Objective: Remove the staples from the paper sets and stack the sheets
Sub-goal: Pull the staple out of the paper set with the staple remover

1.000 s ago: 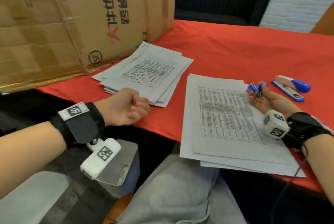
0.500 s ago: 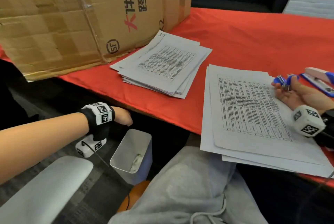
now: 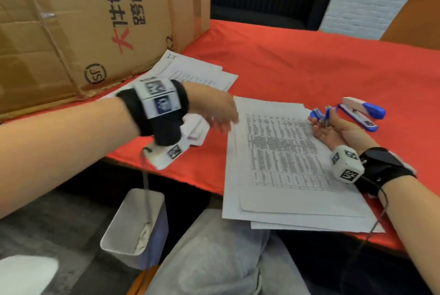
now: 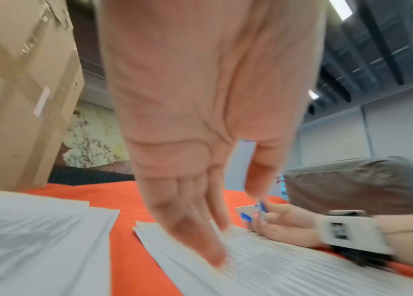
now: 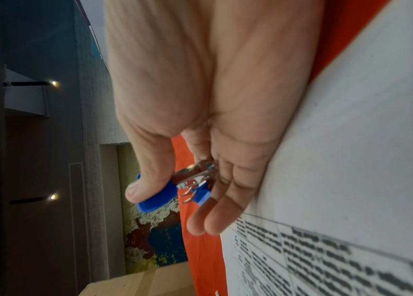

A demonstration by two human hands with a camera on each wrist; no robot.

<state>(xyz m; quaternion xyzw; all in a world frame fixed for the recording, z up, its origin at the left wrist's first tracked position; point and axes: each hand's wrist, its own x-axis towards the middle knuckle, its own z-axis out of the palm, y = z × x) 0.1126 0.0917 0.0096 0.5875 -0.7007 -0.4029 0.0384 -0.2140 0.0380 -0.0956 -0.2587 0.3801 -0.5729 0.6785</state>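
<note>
A loose set of printed sheets (image 3: 285, 163) lies at the table's near edge. My left hand (image 3: 219, 116) is blurred over its left edge. In the left wrist view the left hand's fingers (image 4: 200, 230) are straight and point down at the printed sheets (image 4: 289, 268), at or just above the top page. My right hand (image 3: 331, 128) rests palm up on the set's far right corner and holds a blue staple remover (image 3: 321, 114). The right wrist view has the thumb pressing the staple remover's (image 5: 159, 197) blue grip, its metal claws apart. A second paper stack (image 3: 197, 73) lies farther left.
A blue and white stapler (image 3: 362, 113) lies on the red tablecloth (image 3: 309, 61) right of my right hand. A large cardboard box (image 3: 83, 20) stands at the back left. A small grey bin (image 3: 135, 223) sits on the floor below the table edge, beside my knee.
My left hand dropped below the table edge toward the bin, then rose and swung right over the near paper set. The right hand stayed put with the staple remover.
</note>
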